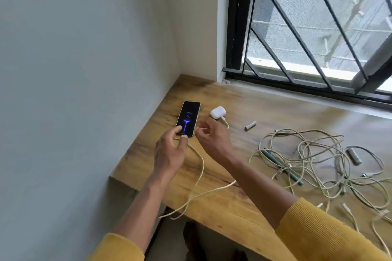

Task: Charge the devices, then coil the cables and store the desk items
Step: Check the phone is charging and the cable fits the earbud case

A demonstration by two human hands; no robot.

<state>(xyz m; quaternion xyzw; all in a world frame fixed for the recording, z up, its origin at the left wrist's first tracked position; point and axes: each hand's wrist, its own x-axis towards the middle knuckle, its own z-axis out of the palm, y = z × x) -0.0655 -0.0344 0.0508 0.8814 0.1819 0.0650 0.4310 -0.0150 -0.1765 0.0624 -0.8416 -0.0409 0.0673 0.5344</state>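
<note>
Phone (188, 118) lay far left on the desk (233, 201), screen lit, beside the earbud case (217, 112). Left hand (169, 152) touched its near end, grip loose; right hand (212, 137) pinched a thin white cable (199, 167). Tangled cables (314, 165) right.

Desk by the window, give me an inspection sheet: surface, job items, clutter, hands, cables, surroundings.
Surface: wooden desk set into a wall corner.
Job's things: phone lies flat, screen lit with a charging animation; white earbud case beside it with a short cable plugged in.
Clutter: a battery, a second battery and a teal pen lie among the cords.
Hands: left hand touches the phone's near end; right hand pinches a thin white cable.
Cables: white charging cable runs from the phone off the desk's front edge; tangled cable pile uncoiled at right.
Surroundings: grey wall; barred window.
</note>
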